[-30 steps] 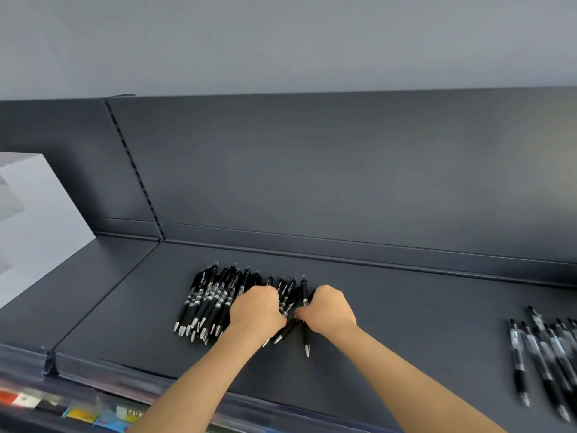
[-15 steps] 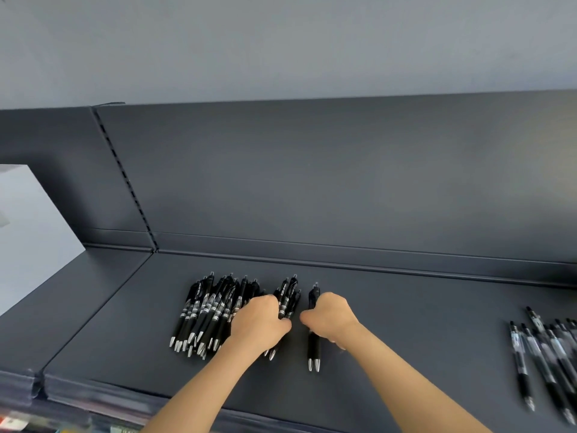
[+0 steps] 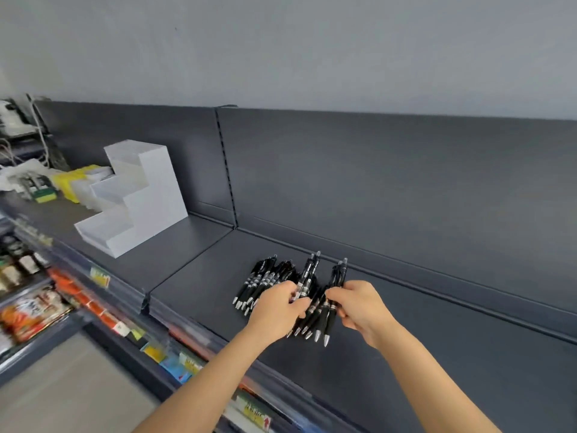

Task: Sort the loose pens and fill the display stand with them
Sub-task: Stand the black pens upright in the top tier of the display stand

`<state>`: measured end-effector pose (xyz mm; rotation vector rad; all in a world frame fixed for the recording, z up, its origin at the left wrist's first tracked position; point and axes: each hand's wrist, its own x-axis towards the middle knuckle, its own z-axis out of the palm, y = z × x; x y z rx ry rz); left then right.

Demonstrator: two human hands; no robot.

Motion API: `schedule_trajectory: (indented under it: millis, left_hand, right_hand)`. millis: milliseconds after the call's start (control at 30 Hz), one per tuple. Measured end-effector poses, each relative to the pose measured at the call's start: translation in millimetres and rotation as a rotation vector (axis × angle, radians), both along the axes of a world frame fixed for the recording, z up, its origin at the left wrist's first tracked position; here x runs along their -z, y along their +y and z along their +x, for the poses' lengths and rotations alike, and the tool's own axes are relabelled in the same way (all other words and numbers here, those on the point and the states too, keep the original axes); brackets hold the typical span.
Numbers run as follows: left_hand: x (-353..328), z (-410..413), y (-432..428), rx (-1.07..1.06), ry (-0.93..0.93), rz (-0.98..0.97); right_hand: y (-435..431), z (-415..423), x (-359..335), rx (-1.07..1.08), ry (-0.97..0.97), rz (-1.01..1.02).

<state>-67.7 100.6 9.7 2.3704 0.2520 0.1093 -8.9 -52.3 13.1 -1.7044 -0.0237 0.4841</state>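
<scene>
Black click pens (image 3: 265, 281) are heaped on the grey shelf (image 3: 437, 354), axes front-to-back, silver tips toward its front edge; bundles are gripped by the fingers of the left hand (image 3: 278, 307) and right hand (image 3: 363, 307).

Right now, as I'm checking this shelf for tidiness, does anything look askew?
Only the black pens: a loose, fanned heap on the shelf, with the left hand and right hand each gripping a bunch. The white display stand holds no visible pens.

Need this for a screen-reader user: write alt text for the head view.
The left hand and right hand each grip black pens over a pile on a dark shelf. A white stepped display stand sits farther left.
</scene>
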Motion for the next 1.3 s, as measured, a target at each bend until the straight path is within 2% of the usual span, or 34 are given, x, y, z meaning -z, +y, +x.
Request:
schedule_trajectory:
  millis: [233,300,433,700,867,1000,1300]
  left_hand:
    - [-8,-33,58,-0.140,-0.012,-0.339]
    - [-5,-37,82,-0.168,-0.012,-0.373]
    - [-1,-43,140,-0.166,-0.024,-0.372]
    - [-13,-69,291,-0.106,-0.086,-0.299]
    - [-31,-72,376,-0.138,-0.144,-0.296]
    - [-37,-58,437,-0.179,-0.198,-0.324]
    - [-47,24,547,-0.196,-0.267,-0.341]
  right_hand:
    - [52,-19,-15,-0.071,0.024,0.090]
    - [75,-23,-18,-0.073,0.015,0.092]
    - [135,-33,-20,-0.077,-0.050,0.038]
    - [283,-60,-30,-0.005,-0.059,0.093]
    - [373,-64,-50,-0.011,-0.168,0.033]
    - [434,-53,-62,-0.005,-0.287,-0.023]
    - [544,21,-85,0.074,-0.449,0.028]
